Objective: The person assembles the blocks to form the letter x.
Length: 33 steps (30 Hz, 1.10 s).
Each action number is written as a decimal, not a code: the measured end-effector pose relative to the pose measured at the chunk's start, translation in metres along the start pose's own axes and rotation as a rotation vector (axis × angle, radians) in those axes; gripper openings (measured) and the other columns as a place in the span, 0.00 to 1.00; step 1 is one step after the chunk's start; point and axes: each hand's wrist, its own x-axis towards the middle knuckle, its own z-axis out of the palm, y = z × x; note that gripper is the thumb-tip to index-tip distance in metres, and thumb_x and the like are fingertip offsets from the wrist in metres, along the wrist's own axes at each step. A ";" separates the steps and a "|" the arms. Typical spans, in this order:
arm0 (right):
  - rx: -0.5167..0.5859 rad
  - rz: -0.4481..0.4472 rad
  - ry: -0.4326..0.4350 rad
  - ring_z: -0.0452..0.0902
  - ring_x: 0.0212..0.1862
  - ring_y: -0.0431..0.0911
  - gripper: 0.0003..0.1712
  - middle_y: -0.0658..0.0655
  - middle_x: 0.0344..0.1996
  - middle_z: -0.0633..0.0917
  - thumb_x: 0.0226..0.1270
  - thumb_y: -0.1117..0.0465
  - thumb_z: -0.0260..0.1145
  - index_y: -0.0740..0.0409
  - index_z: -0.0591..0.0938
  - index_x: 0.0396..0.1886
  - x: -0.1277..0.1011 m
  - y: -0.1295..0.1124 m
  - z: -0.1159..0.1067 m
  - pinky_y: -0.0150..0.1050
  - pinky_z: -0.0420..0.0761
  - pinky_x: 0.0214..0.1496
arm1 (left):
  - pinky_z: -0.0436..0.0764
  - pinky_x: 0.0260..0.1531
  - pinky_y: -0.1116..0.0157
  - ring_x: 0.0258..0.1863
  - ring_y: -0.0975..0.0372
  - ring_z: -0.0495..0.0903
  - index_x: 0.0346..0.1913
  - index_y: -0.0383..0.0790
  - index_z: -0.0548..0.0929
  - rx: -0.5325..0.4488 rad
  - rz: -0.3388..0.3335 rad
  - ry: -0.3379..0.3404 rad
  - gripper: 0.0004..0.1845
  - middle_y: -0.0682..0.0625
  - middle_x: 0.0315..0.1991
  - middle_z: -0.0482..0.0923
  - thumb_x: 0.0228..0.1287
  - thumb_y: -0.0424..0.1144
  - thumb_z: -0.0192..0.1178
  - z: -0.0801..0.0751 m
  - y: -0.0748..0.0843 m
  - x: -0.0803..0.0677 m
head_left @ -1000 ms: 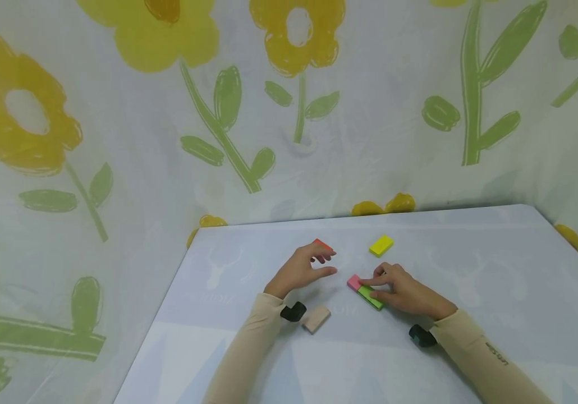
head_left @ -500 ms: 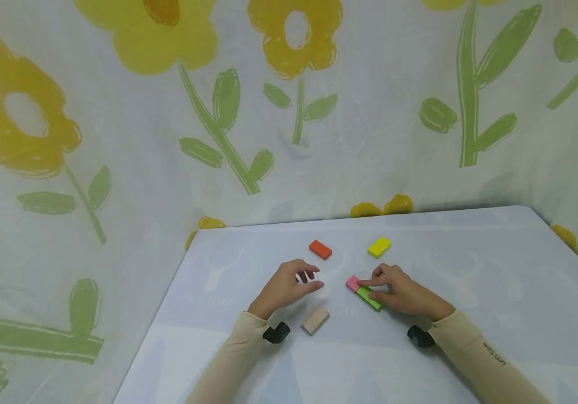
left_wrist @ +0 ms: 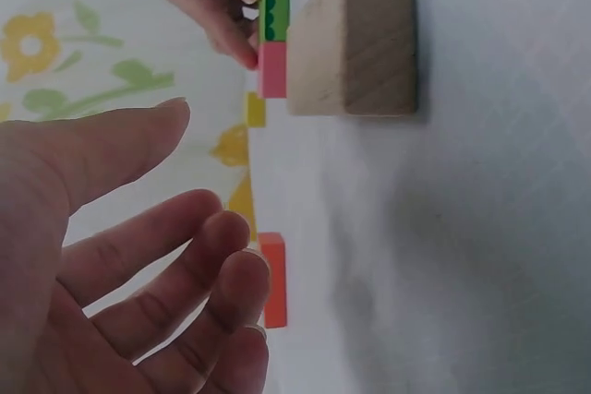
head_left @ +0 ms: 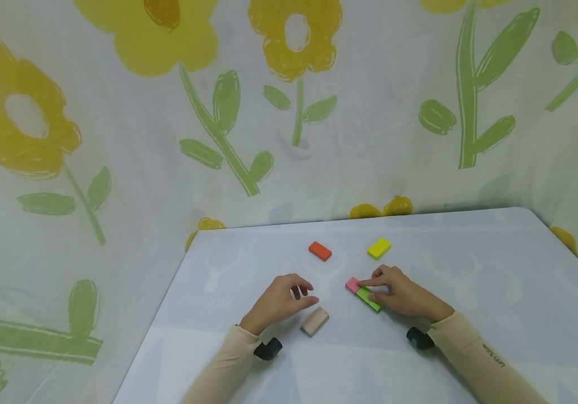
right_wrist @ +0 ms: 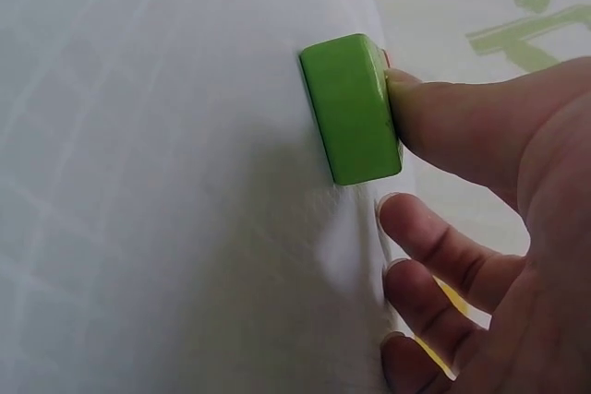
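Note:
My right hand (head_left: 402,293) rests on two small blocks laid end to end, a green block (head_left: 372,306) and a pink block (head_left: 351,284). Its thumb presses the top of the green block (right_wrist: 351,113), and the index fingertip touches close to where the two meet. In the left wrist view a darker scalloped pattern shows along the green one's side. My left hand (head_left: 280,300) hovers with relaxed, apart fingers and holds nothing. Just to its right lies a plain wooden block (head_left: 315,321), which appears large in the left wrist view.
Farther back on the pale table (head_left: 450,241) lie an orange-red block (head_left: 320,251) and a yellow block (head_left: 379,248). A flower-printed cloth (head_left: 370,134) rises behind the table's far edge. Each wrist wears a small black camera.
My left hand has drawn back from the orange-red block toward the near left, uncovering that block and coming beside the wooden one. My right hand stays on the green and pink blocks.

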 end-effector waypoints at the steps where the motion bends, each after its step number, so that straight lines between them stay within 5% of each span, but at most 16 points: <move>1: 0.003 -0.002 0.001 0.66 0.49 0.47 0.21 0.53 0.45 0.79 0.68 0.60 0.72 0.51 0.87 0.61 0.000 0.000 0.000 0.36 0.69 0.47 | 0.77 0.35 0.72 0.37 0.63 0.81 0.48 0.40 0.89 0.004 -0.002 -0.002 0.15 0.54 0.37 0.85 0.65 0.46 0.71 0.001 0.000 -0.001; 14: 0.017 -0.063 0.015 0.68 0.47 0.46 0.21 0.54 0.43 0.80 0.68 0.61 0.72 0.53 0.87 0.61 0.000 0.001 0.000 0.35 0.70 0.45 | 0.76 0.32 0.72 0.30 0.70 0.75 0.45 0.39 0.90 0.012 -0.047 -0.054 0.14 0.57 0.32 0.83 0.64 0.47 0.71 0.005 0.003 -0.013; 33: 0.009 0.005 0.011 0.67 0.49 0.47 0.21 0.53 0.44 0.79 0.68 0.61 0.71 0.48 0.87 0.60 0.001 0.000 0.001 0.38 0.70 0.48 | 0.76 0.33 0.73 0.30 0.71 0.75 0.45 0.36 0.89 -0.011 -0.095 -0.081 0.20 0.55 0.32 0.83 0.58 0.49 0.76 0.015 0.002 -0.022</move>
